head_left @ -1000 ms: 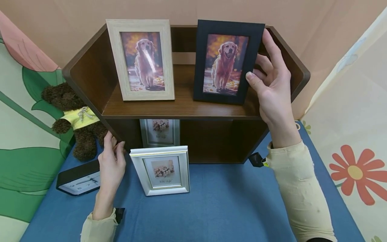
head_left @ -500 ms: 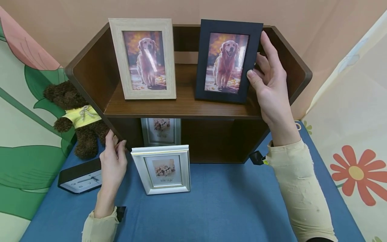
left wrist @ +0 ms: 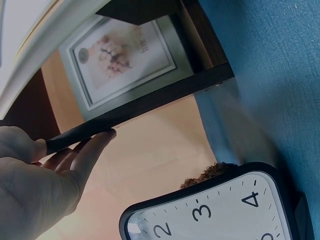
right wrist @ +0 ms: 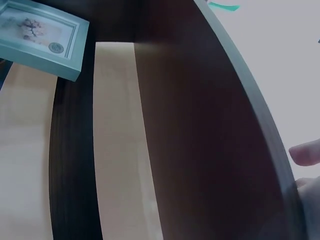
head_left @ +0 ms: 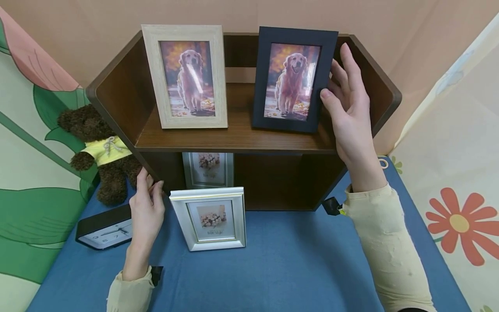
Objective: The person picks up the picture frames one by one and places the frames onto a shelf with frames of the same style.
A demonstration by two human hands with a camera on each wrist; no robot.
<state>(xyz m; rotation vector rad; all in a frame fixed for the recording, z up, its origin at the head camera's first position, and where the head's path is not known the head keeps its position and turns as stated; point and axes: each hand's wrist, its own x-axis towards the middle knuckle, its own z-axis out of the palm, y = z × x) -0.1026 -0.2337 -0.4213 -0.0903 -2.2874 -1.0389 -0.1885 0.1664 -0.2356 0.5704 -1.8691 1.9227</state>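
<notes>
On the upper shelf (head_left: 234,138), toward its right front corner, the dark frame (head_left: 295,82) is standing slightly askew, its lower right corner lying nearer the shelf's front edge than its lower left one. Beside its right edge the right hand (head_left: 352,115) is spreading loosely, the index finger pointing up clear of the frame and the thumb tip meeting the edge; whether it is pressing there, one cannot tell. If squaring is wanted, a light nudge low on that side is probably serving best, since pushing near the top could be tipping the frame backward. Toward the shelf's left end, the pale frame (head_left: 192,78) is offering a fair line to match, its base running nearly parallel to the front edge. Lower down, the left hand (head_left: 147,210) is pinching the front edge of the shelf unit (head_left: 124,78) at its left side panel, a hold worth keeping steady. Beneath, a grey-green frame (head_left: 208,167) is standing inside the lower compartment, and before it the silver frame (head_left: 210,221) is standing on the blue surface (head_left: 292,268). Near that surface's left edge, the clock (head_left: 105,229) and bear (head_left: 105,149) are sitting outside the unit.
</notes>
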